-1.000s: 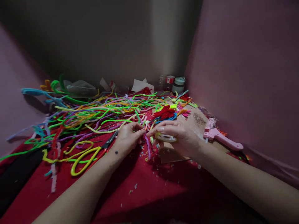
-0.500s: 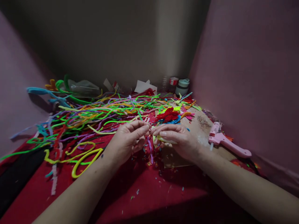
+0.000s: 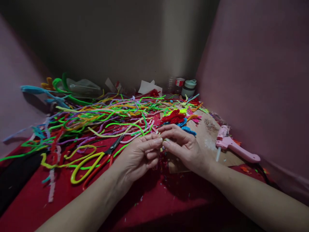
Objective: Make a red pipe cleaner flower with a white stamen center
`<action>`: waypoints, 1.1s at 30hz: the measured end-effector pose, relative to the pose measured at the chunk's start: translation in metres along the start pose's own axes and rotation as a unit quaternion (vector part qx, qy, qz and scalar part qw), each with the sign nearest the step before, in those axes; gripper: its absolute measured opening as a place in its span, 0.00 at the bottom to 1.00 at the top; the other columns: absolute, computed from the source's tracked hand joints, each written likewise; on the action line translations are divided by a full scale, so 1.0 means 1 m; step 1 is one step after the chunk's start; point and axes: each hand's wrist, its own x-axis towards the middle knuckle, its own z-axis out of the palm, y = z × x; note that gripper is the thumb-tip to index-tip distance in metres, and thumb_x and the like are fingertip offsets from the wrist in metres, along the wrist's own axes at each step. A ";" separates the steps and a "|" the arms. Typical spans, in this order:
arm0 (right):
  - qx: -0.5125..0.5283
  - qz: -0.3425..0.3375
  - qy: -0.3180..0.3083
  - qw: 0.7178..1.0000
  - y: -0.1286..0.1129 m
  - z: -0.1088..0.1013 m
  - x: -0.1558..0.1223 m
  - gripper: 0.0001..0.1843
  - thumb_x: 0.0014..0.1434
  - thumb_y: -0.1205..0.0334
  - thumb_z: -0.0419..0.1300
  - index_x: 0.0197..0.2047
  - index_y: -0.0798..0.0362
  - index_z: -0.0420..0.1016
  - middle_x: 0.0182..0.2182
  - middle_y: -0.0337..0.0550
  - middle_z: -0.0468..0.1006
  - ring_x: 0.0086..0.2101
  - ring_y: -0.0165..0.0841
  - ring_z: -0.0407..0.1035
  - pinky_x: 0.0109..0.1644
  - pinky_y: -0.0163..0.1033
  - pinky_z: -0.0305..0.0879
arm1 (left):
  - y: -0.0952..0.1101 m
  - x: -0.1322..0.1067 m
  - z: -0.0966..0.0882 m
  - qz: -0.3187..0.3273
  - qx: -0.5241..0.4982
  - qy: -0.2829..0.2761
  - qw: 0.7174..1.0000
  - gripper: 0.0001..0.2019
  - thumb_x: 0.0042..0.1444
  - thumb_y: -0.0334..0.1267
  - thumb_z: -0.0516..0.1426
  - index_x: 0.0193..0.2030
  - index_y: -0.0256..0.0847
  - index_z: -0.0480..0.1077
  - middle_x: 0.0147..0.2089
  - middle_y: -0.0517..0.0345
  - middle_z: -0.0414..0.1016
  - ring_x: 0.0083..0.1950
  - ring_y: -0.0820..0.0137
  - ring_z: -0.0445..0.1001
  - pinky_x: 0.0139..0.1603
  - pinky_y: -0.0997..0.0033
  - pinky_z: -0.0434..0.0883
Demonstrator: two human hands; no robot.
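Observation:
My left hand and my right hand meet fingertip to fingertip above the red cloth. Both pinch something small between thumb and fingers, and I cannot make out what it is. A tangle of coloured pipe cleaners spreads behind and to the left of the hands. A red pipe-cleaner bundle lies just beyond my right hand. Scissors with a red handle lie left of my left hand.
A pink glue gun rests on a brown cardboard sheet at the right, next to a pink wall. Small jars and paper scraps stand at the back corner. A black cloth lies at the left edge.
Both hands have come nearer to me and a little right, fingertips still together. The clear tape roll seen under my right hand earlier is no longer visible.

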 end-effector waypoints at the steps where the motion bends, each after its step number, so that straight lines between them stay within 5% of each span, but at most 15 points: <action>1: -0.026 -0.023 -0.001 0.999 -0.001 0.001 -0.001 0.09 0.55 0.69 0.58 0.39 0.51 0.75 0.43 0.47 0.71 0.47 0.35 0.65 0.52 0.45 0.62 | -0.001 0.000 0.000 -0.004 -0.017 -0.004 1.000 0.06 0.48 0.31 0.61 0.32 0.35 0.68 0.21 0.70 0.53 0.16 0.87 0.49 0.15 0.87 0.51; 11: -0.171 -0.174 -0.032 0.969 -0.002 0.005 -0.009 0.17 0.55 0.72 0.54 0.48 0.52 0.66 0.44 0.51 0.69 0.48 0.38 0.64 0.50 0.47 0.65 | 0.003 -0.004 -0.002 -0.019 0.080 -0.038 0.996 0.04 0.47 0.34 0.61 0.28 0.35 0.70 0.14 0.69 0.55 0.14 0.84 0.49 0.12 0.85 0.51; 23: -0.222 -0.211 -0.059 0.950 -0.003 0.005 -0.013 0.16 0.53 0.71 0.53 0.46 0.51 0.60 0.40 0.48 0.68 0.49 0.41 0.62 0.50 0.49 0.64 | 0.003 -0.010 0.005 -0.012 0.159 0.017 0.987 0.06 0.43 0.34 0.62 0.24 0.35 0.69 0.13 0.65 0.61 0.12 0.83 0.53 0.11 0.83 0.50; 29: -0.195 -0.112 -0.031 0.974 0.004 0.006 -0.019 0.28 0.52 0.66 0.58 0.55 0.50 0.51 0.45 0.50 0.66 0.35 0.34 0.67 0.38 0.41 0.67 | 0.002 -0.007 0.004 -0.005 0.184 0.028 0.983 0.08 0.42 0.35 0.63 0.23 0.36 0.68 0.12 0.66 0.60 0.12 0.82 0.53 0.11 0.83 0.50; 33: -0.190 -0.064 -0.033 0.979 0.002 0.005 -0.016 0.23 0.54 0.66 0.57 0.52 0.51 0.56 0.40 0.47 0.69 0.34 0.33 0.67 0.38 0.39 0.66 | -0.002 -0.005 0.003 0.049 0.168 0.039 0.984 0.07 0.45 0.36 0.62 0.24 0.37 0.68 0.14 0.67 0.62 0.14 0.81 0.55 0.13 0.81 0.54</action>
